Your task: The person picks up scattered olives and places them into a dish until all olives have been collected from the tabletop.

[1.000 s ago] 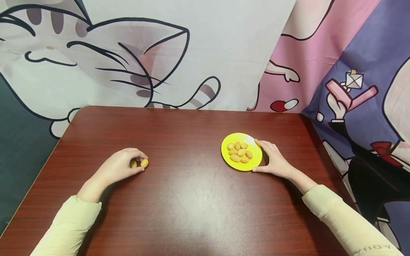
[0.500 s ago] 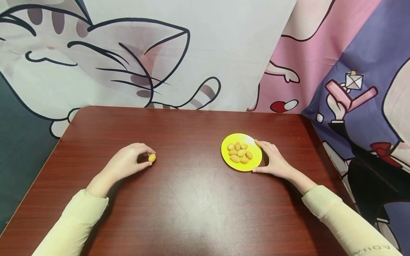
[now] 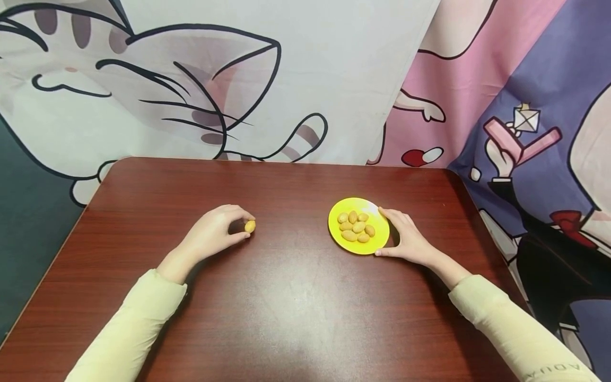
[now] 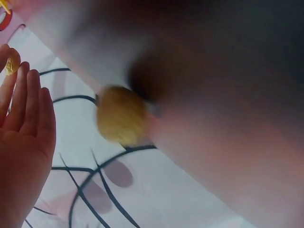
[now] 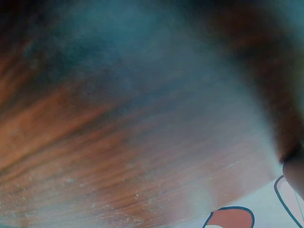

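My left hand is over the left-middle of the table, pinching a small yellow oval piece, nut-like in shape, between thumb and fingertips. The left wrist view shows this held piece with a wrinkled golden surface, and a second, blurred yellow-brown piece close to the camera; the head view does not show that one. My right hand holds the rim of a round yellow plate, thumb at the near edge and fingers at the far edge. Several similar oval pieces lie on the plate.
The reddish-brown wooden table has rounded far corners. Behind it hangs a white cloth with a cat drawing; a pink and blue printed cloth hangs at the right. The right wrist view is mostly blurred wood.
My left hand has moved right and slightly away across the table with the oval piece, towards the plate. The second piece behind its fingers no longer shows in the head view. My right hand stays put.
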Tool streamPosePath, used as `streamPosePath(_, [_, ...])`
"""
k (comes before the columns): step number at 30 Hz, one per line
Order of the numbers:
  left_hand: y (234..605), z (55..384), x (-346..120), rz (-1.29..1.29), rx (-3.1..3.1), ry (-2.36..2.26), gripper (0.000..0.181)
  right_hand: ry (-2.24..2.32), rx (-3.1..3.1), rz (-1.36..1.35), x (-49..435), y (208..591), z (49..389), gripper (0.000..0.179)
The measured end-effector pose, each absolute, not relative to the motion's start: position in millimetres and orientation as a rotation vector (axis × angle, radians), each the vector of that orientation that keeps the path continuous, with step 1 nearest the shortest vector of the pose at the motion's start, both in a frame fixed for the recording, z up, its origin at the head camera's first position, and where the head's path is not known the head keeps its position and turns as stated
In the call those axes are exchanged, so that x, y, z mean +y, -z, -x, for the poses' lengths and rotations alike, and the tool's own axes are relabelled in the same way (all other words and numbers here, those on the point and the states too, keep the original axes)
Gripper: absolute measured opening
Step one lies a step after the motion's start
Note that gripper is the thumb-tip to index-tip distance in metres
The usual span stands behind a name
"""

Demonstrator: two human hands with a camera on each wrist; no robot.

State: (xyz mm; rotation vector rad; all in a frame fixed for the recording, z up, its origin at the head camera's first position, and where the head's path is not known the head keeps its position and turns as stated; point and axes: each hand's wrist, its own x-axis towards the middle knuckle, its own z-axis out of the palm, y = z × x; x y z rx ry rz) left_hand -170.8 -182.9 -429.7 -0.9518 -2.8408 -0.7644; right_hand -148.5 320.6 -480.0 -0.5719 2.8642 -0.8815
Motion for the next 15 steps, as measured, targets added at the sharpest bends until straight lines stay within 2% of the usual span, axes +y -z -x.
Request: streamPosePath(15, [423.9, 182.1, -116.6, 1.152, -2.783, 0.826, 0.025, 0.892, 2.864, 0.583, 321.2, 480.2, 148.7, 0.114])
